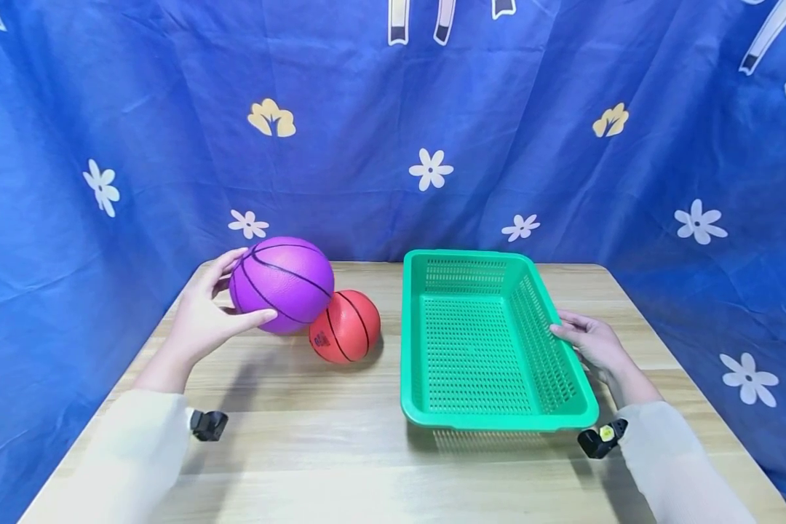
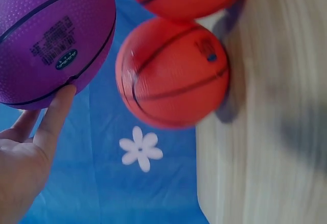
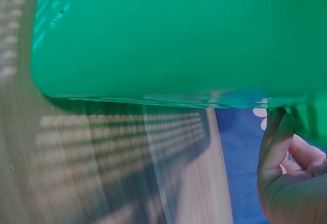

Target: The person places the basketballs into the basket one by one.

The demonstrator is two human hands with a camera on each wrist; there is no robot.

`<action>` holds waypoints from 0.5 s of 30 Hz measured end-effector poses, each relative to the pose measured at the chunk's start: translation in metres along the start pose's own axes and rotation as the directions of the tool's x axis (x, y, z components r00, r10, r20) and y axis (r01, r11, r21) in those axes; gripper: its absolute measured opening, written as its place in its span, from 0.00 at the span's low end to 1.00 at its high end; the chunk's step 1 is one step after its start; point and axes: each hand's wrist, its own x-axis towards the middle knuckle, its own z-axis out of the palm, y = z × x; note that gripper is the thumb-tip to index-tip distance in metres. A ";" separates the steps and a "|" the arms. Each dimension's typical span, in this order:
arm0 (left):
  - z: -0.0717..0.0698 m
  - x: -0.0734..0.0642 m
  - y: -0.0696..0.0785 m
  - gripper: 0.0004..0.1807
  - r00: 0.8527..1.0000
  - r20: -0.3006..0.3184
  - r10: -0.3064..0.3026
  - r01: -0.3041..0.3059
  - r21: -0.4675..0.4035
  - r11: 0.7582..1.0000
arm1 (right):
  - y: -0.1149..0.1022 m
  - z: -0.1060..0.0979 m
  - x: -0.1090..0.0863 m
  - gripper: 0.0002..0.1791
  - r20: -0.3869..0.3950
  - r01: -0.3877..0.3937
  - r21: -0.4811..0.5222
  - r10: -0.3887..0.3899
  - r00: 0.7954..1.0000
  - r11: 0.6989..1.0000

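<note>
My left hand (image 1: 199, 313) grips a purple basketball (image 1: 284, 280), thumb along its near side and fingers around its far left. The ball appears held above the wooden table. Beside it, a red basketball (image 1: 350, 331) with black lines rests on the tabletop. The left wrist view shows a second red basketball (image 2: 173, 73) close to the first, which the purple ball seems to hide in the head view. On the right, my right hand (image 1: 596, 349) pinches the right rim of a green perforated plastic basket (image 1: 474, 353), which holds nothing. Whether its base touches the table I cannot tell.
The light wooden table (image 1: 321, 451) ends at a blue curtain (image 1: 354, 145) printed with flowers, which hangs behind it and along both sides. A black wrist camera (image 1: 208, 425) sits on the left cuff, another camera (image 1: 601, 438) on the right.
</note>
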 end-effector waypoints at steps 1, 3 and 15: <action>0.004 0.003 0.003 0.52 1.000 0.001 0.003 -0.003 -0.013 1.000 | 0.000 0.000 0.000 0.39 0.002 0.002 0.005 -0.002 1.000 1.000; 0.011 0.008 0.008 0.52 1.000 0.010 0.010 -0.010 -0.032 0.999 | 0.001 -0.001 0.000 0.39 0.005 0.005 0.014 -0.005 1.000 1.000; 0.063 0.039 0.039 0.50 0.997 0.071 0.016 -0.008 -0.116 0.993 | 0.002 -0.001 0.002 0.39 0.003 0.004 -0.001 -0.004 1.000 1.000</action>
